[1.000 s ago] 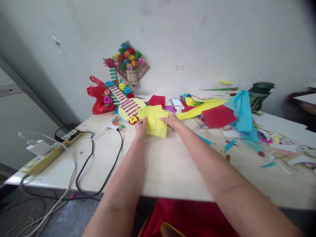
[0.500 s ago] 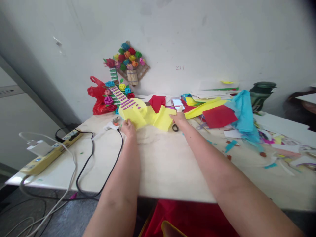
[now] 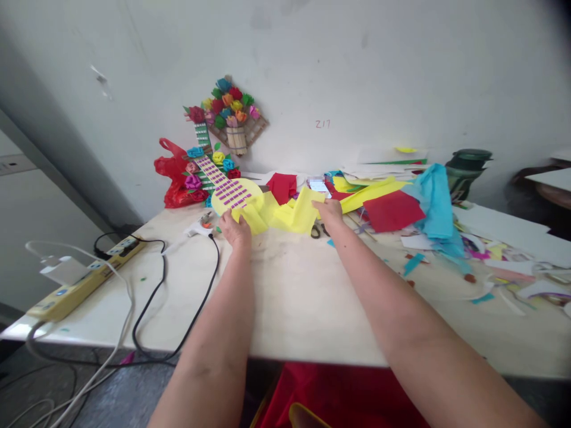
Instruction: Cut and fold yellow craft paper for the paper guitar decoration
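a person's right hand (image 3: pixel 329 215) pinches a yellow sheet (image 3: pixel 300 215) at the center of the frame; the left hand (image 3: pixel 235 230) is at the sheet's other end, its grip impossible to tell. behind, left of center, shows a guitar-shaped craft (image 3: pixel 229 194); black scissor handles (image 3: pixel 315 236) lie beside the right hand.

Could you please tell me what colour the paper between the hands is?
The paper is yellow; see the head view.

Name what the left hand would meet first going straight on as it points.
Past the yellow paper at its thumb, the left hand would probably first meet the guitar-shaped craft, at its round body; one view leaves depth unclear.
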Available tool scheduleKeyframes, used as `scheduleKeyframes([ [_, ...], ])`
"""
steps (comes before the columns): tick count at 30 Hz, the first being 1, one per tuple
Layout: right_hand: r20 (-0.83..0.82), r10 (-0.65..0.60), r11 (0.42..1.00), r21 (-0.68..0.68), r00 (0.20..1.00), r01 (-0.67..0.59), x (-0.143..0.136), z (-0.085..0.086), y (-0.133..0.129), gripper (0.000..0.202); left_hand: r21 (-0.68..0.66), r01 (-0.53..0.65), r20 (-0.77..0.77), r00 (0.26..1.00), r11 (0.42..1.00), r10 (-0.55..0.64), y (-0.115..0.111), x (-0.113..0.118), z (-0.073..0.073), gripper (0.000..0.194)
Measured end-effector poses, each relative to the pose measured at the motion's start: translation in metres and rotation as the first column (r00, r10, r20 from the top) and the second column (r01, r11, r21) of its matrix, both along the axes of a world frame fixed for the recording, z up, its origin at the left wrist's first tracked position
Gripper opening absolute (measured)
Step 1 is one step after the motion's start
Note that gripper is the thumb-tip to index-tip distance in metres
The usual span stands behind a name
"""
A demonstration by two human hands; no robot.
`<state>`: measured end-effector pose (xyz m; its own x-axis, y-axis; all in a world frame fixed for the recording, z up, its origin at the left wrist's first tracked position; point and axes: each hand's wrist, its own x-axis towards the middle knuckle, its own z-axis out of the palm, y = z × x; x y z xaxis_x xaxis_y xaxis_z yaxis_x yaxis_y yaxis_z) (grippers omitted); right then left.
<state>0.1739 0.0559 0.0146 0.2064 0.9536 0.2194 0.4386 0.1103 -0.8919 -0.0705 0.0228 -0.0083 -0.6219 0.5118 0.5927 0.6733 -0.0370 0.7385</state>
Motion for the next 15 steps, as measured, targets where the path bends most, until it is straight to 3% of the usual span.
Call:
scheduleKeyframes([
  [3,-0.03,-0.098,0.994,0.053,0.995,0.1,-0.002,0.0,0.002,0.032,0.035,0.056,-0.103,0.993,0.998,-0.052,-0.001,0.007,0.001,0.031],
  [7,-0.156,-0.125,0.989,0.061,0.98,0.135,-0.002,0.0,0.005,0.033,-0.034,0.38,-0.174,0.908,0.924,-0.38,-0.003,0.027,0.003,0.012],
  [9,-0.198,-0.124,0.988,0.07,0.972,0.14,-0.003,0.001,0.006,0.033,-0.065,0.515,-0.059,0.853,0.855,-0.518,-0.006,0.04,0.004,0.014],
  [11,-0.127,-0.102,0.989,0.093,0.987,0.114,-0.006,0.002,0.004,0.032,-0.058,0.671,0.164,0.737,0.74,-0.656,-0.008,0.05,0.004,0.026],
  [13,0.02,-0.055,0.993,0.109,0.998,0.053,-0.014,0.004,0.0,0.029,0.042,0.797,0.417,0.534,0.603,-0.735,-0.011,0.057,0.003,0.038],
  [15,0.111,0.027,0.994,0.102,0.993,-0.039,-0.025,0.006,-0.007,0.024,0.152,0.845,0.58,0.344,0.513,-0.739,-0.013,0.06,0.001,0.047],
])
